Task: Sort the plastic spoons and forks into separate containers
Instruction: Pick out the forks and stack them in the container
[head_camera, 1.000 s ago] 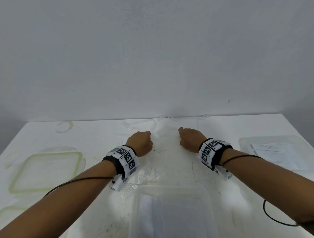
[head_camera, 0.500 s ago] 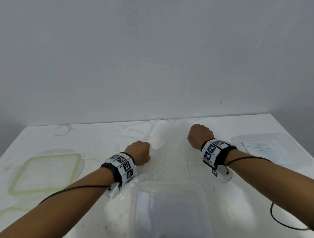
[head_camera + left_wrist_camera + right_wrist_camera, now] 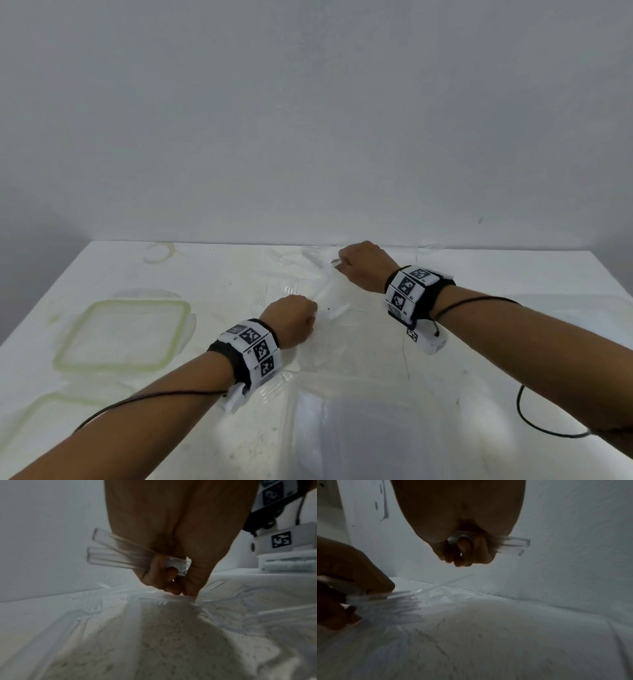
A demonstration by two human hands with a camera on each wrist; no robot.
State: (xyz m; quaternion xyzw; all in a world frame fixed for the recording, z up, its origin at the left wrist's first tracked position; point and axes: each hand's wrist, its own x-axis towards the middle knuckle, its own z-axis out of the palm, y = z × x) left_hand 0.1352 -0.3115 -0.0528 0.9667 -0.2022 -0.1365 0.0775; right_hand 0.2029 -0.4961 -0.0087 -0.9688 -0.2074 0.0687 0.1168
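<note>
Gathering clear plastic cutlery off the counter (image 3: 479,308), both hands working at once. Left hand (image 3: 291,320) is curling its fingers (image 3: 155,573) tight round a bundle of clear forks (image 3: 388,604), handles sticking out on the little-finger side, tines fanning past the thumb side in the right wrist view. Right hand (image 3: 363,265) is gripping two clear handles (image 3: 513,546) in curled fingers (image 3: 464,551); heads are hidden, so I cannot tell if they are spoons or forks. More loose cutlery (image 3: 291,270) is lying scattered on the counter just beyond and between both sets of fingertips, hard to type since it is transparent and blurred. Clear container (image 3: 370,435) is sitting well behind the knuckles, near the wrists; green-rimmed lid (image 3: 123,335) is lying off to the outer side of the left hand.

Step in hand, as I judge it: collecting by type, one kind per hand. Next move is probably calling for either one more pick from the pile ahead of the fingertips, or carrying each bundle back to its own container without mixing or dropping the slippery handles.
</note>
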